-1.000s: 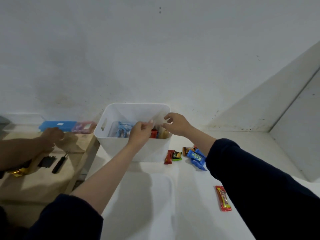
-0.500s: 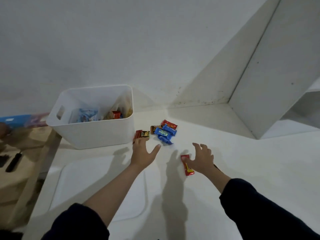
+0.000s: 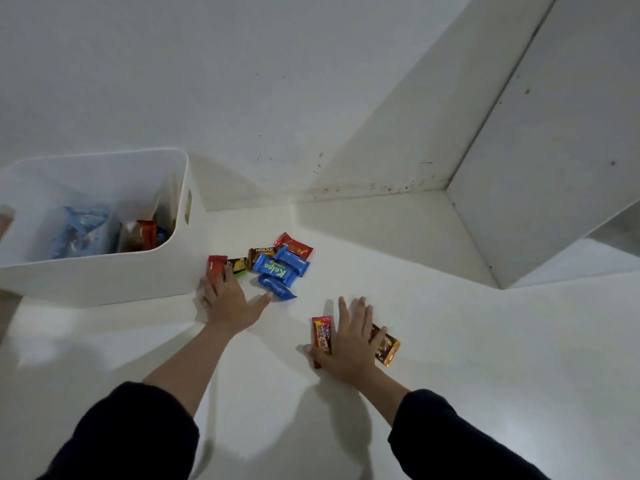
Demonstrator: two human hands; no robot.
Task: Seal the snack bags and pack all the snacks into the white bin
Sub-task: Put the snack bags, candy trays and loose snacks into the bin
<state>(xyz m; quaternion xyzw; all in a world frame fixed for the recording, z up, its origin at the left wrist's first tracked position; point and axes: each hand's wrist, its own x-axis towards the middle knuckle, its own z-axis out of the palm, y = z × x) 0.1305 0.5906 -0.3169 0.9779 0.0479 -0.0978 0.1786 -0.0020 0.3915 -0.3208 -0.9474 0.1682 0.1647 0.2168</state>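
Note:
The white bin [image 3: 104,285] stands at the left and holds clear snack bags and some wrapped bars. Beside its right wall lies a pile of small snacks: blue packs [image 3: 277,270], a brown pack [image 3: 260,253], a red-orange pack [image 3: 294,245], a green-black one [image 3: 237,266]. My left hand [image 3: 230,299] lies flat with fingers spread, its fingertips on a small red pack [image 3: 216,266]. My right hand [image 3: 351,336] lies flat between a red bar [image 3: 321,332] and a brown-orange pack [image 3: 386,348], touching both.
A white table [image 3: 450,358] carries everything. A flat white lid or board [image 3: 86,344] lies at the front left, partly under my left arm. A white wall runs behind, and a slanted white panel [image 3: 536,168] rises at the right.
Both hands left the bin, where they held a clear bag, and came down onto the table. The left reached the red pack; the right settled over the red bar.

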